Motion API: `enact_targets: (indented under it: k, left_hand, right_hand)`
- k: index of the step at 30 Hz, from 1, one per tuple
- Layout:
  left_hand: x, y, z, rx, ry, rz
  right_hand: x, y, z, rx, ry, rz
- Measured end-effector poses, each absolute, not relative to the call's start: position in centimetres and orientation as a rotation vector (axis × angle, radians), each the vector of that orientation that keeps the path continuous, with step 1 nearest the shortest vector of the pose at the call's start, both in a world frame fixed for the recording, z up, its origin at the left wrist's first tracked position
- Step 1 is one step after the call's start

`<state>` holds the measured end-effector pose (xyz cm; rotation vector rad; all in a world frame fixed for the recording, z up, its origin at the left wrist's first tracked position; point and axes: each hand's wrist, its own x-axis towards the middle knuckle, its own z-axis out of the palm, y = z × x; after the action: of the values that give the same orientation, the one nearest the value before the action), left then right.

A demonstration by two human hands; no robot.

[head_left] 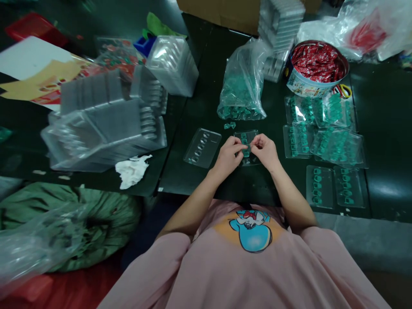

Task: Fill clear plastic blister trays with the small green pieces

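Observation:
Both hands meet over a clear plastic tray (pixel 254 160) on the dark table. My left hand (pixel 229 155) and my right hand (pixel 265 150) pinch a small green piece (pixel 246 148) between their fingertips. More green pieces sit in the tray's upper hollows. Just beyond it lie two loose green pieces (pixel 229 125). To the left rests another clear tray (pixel 202 148), its row of hollows mostly without green. Behind the hands stands a clear bag (pixel 242 88) of green pieces.
Filled trays (pixel 337 148) lie at the right. A round tin (pixel 317 68) of red packets and scissors (pixel 343 90) are behind them. Stacked clear trays (pixel 106 124) and a crumpled white tissue (pixel 131 171) occupy the left. A tall tray stack (pixel 280 34) stands at the back.

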<state>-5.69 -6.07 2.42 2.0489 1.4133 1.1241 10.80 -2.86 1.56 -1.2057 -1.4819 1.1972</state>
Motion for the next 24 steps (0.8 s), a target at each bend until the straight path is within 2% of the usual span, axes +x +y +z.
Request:
enact_targets:
  k: [6,13,18,24]
  left_hand:
    - [-6.0,-6.3,2.6,2.146,1.293,1.089]
    - [-5.3,-6.7,1.1,1.207,1.184,1.229]
    - [-4.5,-6.8,1.1,0.818,1.163,1.136]
    - [-4.5,-7.5,1.7,1.034,1.333,1.068]
  right_hand:
    - [11.7,-2.9,1.6,-1.105,-1.302,1.593]
    - [12.4,-4.2,1.9,-1.041,-1.375,1.72]
    - [12.4,-4.6,1.4,-1.11,-1.364,1.738]
    - [12.7,-5.2,1.6,-1.294,-1.734,1.412]
